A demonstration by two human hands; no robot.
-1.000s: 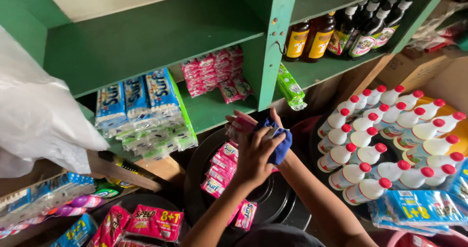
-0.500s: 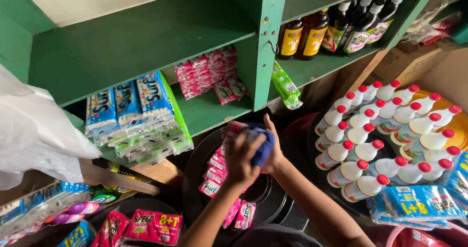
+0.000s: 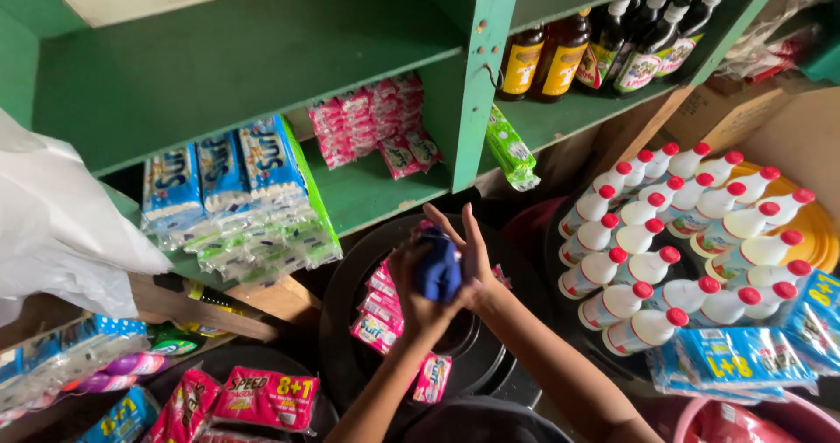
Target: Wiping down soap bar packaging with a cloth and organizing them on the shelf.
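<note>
A: Above the black bin lid (image 3: 490, 355), centre of the head view: blue cloth (image 3: 437, 270), bunched, long axis roughly upright.

B: Grip?

A: Pressed between both palms. Left hand (image 3: 418, 296) cups it from the left; right hand (image 3: 472, 255) lies against its right, fingers splayed.

B: Nearer?

A: Equal, both touching.

The small dark blue bundle (image 3: 437, 270) sits pressed between the left hand (image 3: 418, 290) and the right hand (image 3: 470, 252), so most of it is covered and its kind cannot be told. The round black plastic lid (image 3: 350, 320) is partly hidden by both forearms and by strips of pink sachets (image 3: 378, 313). The white plastic sheet (image 3: 61, 224) is cut off at the left edge. The pink plastic basin (image 3: 726, 418) runs off the bottom edge.
</note>
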